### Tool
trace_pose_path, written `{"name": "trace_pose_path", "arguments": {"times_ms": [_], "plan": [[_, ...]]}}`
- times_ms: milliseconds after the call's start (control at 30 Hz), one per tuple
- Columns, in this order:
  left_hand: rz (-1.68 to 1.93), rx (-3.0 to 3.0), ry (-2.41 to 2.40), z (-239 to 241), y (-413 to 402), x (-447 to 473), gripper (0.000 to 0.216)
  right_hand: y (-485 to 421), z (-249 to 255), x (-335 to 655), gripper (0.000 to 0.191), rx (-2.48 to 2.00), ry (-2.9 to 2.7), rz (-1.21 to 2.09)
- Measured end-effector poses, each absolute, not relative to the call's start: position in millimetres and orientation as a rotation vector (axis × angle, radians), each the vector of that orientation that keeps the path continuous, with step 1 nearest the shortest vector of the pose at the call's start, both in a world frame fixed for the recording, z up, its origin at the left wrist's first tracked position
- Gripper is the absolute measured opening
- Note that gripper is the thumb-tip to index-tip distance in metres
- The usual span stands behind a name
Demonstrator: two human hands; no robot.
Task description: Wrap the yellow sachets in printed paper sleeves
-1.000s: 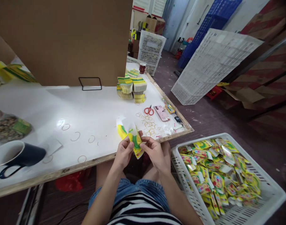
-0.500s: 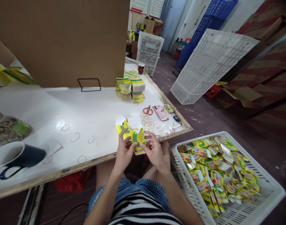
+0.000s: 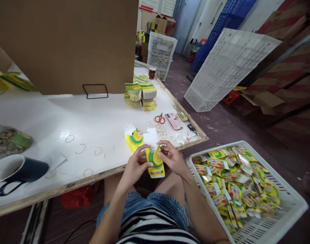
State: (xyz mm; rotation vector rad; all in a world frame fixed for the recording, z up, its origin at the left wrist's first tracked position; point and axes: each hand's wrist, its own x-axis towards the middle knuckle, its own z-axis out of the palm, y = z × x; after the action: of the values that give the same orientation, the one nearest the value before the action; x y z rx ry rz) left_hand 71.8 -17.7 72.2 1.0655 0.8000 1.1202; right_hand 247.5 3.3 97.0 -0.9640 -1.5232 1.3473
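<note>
Between my two hands, just past the table's front edge, is a small yellow and green printed carton (image 3: 155, 162) with a white flap at its top. My left hand (image 3: 136, 165) pinches its left side, thumb on the printed face. On the right side, my right hand (image 3: 170, 157) grips the upper edge with thumb and fingers. Just behind my left fingers, more yellow printed cartons (image 3: 133, 139) lie on the white table (image 3: 94, 118). Bundled flat cartons (image 3: 141, 93) are stacked farther back.
Red-handled scissors (image 3: 160, 118), a pink phone (image 3: 173, 121) and rubber bands lie at the right. A dark mug (image 3: 34, 167) and a jar (image 3: 10, 139) stand left. A white crate (image 3: 292, 200) of folded cartons is at my right. Cardboard (image 3: 68, 44) rises behind.
The carton in my hands has moved slightly right and toward me. It now shows a longer, flatter printed face, and my right thumb has shifted higher on it.
</note>
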Motion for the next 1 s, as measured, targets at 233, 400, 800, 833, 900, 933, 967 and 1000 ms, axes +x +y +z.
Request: {"name": "trace_pose_path", "arguments": {"times_ms": [233, 400, 800, 833, 900, 933, 967, 1000], "plan": [[1.120, 1.152, 0.906, 71.9, -18.3, 82.4, 0.033, 6.9, 95.1, 251.0, 0.020, -1.043, -1.494, 1.172], [1.145, 1.092, 0.773, 75.9, -18.8, 88.4, 0.066, 9.0, 85.3, 251.1, 0.033, -1.022, -1.281, 1.148], [1.157, 1.190, 0.964, 72.7, -18.6, 94.6, 0.043, 5.1, 103.1, 272.8, 0.032, -1.089, -1.656, 1.194], [1.152, 1.213, 0.986, 72.3, -19.2, 95.5, 0.043, 4.1, 103.9, 272.2, 0.036, -1.132, -1.680, 1.228], [1.133, 1.257, 1.006, 70.7, -20.0, 96.5, 0.044, 3.4, 104.8, 270.5, 0.040, -1.263, -1.748, 1.153], [1.122, 1.275, 1.002, 69.7, -20.1, 96.5, 0.045, 3.6, 105.0, 269.6, 0.038, -1.341, -1.792, 1.065], [1.114, 1.286, 0.992, 68.9, -20.1, 96.3, 0.046, 4.2, 105.1, 268.9, 0.035, -1.416, -1.836, 0.965], [1.112, 1.290, 0.977, 68.3, -19.9, 95.9, 0.047, 5.0, 105.0, 268.2, 0.033, -1.479, -1.877, 0.871]]}}
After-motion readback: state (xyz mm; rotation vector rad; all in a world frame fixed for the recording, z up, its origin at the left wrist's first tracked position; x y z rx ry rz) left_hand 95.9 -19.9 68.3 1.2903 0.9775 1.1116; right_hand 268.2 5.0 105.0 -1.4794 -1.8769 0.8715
